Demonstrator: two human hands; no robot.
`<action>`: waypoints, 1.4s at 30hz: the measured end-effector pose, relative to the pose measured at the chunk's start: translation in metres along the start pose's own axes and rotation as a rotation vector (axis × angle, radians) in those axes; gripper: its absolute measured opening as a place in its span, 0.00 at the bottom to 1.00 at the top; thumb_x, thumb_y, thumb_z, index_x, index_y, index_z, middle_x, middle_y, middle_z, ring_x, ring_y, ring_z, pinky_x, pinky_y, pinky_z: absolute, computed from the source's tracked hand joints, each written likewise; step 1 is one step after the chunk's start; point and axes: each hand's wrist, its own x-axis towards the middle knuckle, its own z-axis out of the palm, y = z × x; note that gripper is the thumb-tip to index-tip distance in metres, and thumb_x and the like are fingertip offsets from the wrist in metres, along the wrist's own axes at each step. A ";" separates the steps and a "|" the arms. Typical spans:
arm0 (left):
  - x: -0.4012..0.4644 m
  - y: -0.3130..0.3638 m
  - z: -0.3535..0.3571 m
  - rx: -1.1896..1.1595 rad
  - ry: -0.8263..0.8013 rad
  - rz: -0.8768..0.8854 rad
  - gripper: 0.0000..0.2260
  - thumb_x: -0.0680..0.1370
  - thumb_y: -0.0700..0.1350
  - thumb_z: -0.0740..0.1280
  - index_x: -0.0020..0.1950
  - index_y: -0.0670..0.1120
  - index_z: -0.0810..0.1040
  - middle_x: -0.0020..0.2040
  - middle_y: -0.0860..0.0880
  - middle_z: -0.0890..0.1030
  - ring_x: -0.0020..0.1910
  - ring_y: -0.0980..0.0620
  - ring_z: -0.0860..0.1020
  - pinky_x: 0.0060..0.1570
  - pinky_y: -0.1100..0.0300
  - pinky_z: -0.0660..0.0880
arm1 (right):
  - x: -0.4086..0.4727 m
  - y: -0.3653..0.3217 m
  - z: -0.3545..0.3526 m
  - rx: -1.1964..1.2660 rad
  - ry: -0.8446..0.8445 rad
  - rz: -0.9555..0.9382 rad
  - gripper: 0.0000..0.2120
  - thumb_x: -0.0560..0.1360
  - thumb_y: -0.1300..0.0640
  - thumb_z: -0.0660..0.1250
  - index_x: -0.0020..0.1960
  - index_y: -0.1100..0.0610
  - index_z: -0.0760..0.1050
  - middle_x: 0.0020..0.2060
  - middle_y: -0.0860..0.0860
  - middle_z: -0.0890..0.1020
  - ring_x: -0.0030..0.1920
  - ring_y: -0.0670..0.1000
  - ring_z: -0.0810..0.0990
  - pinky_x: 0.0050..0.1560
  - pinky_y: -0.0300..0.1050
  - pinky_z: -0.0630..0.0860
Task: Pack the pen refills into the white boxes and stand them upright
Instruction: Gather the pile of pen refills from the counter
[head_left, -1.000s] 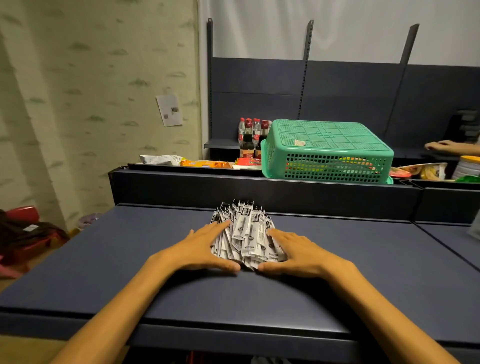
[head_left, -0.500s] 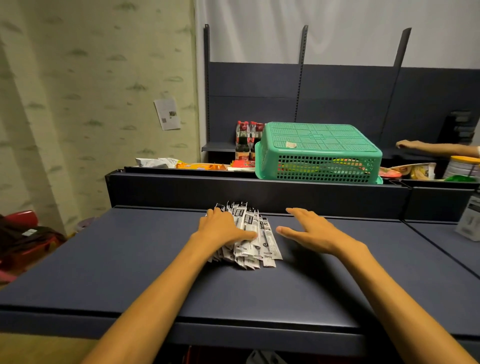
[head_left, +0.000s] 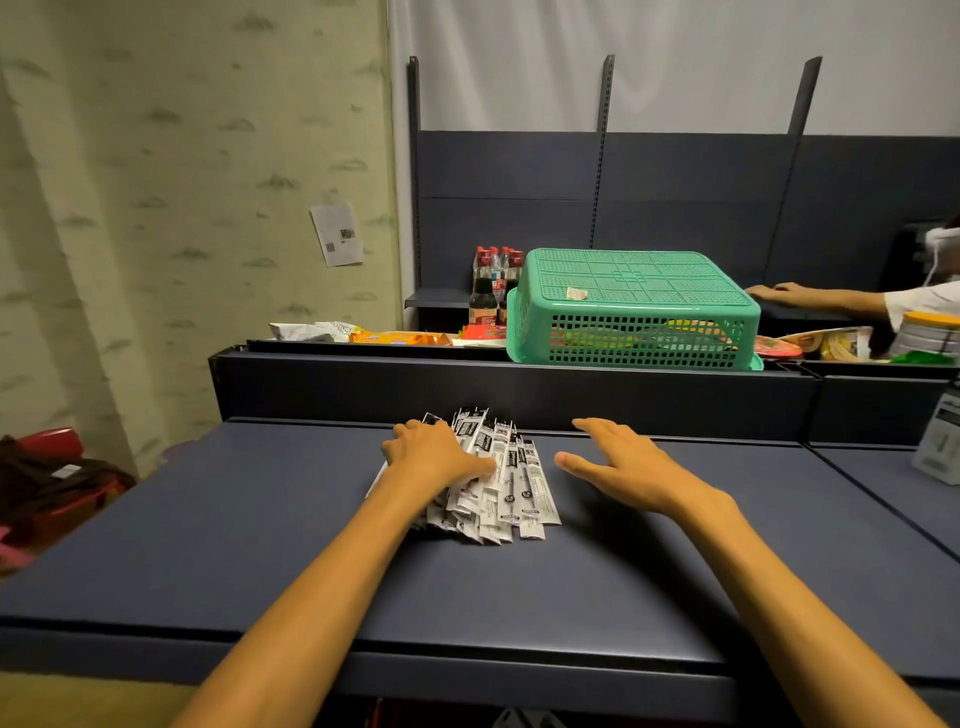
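Note:
A pile of pen refills (head_left: 501, 480) in black-and-white sleeves lies on the dark blue table (head_left: 260, 545), fanned out towards the back edge. My left hand (head_left: 434, 452) rests flat on the left part of the pile, fingers straight. Just to the right of the pile, my right hand (head_left: 618, 462) hovers with fingers spread and holds nothing. A white box (head_left: 940, 441) stands at the table's far right edge, partly cut off.
A dark raised ledge (head_left: 519, 389) runs behind the table. On it sit an upturned green basket (head_left: 634, 306), bottles (head_left: 491, 283) and snack packets (head_left: 363, 335). Another person's arm (head_left: 831, 296) reaches in at the right. Red items (head_left: 47, 467) lie at the left on the floor.
My right hand has lifted off the pile and moved to the right. My left hand has slid up onto the top of the refills. The view has shifted slightly left.

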 end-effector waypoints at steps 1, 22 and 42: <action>0.000 0.000 0.001 0.008 -0.002 -0.001 0.39 0.67 0.69 0.67 0.69 0.46 0.68 0.69 0.40 0.67 0.68 0.40 0.65 0.61 0.46 0.67 | 0.000 0.000 0.000 -0.006 0.000 -0.001 0.38 0.75 0.30 0.55 0.78 0.49 0.54 0.76 0.49 0.59 0.75 0.52 0.60 0.73 0.52 0.58; -0.004 0.008 -0.011 -0.173 -0.066 0.120 0.10 0.69 0.41 0.69 0.36 0.45 0.66 0.35 0.49 0.72 0.47 0.46 0.79 0.36 0.58 0.72 | 0.005 0.000 0.000 -0.134 -0.008 0.037 0.38 0.75 0.30 0.54 0.78 0.50 0.53 0.77 0.50 0.59 0.75 0.52 0.59 0.74 0.53 0.57; -0.005 -0.021 -0.033 -0.408 -0.149 0.073 0.27 0.77 0.44 0.64 0.73 0.37 0.59 0.42 0.48 0.71 0.36 0.55 0.70 0.29 0.63 0.66 | -0.002 -0.006 -0.004 -0.118 0.011 0.065 0.37 0.76 0.31 0.55 0.78 0.50 0.53 0.76 0.50 0.60 0.74 0.52 0.60 0.74 0.54 0.58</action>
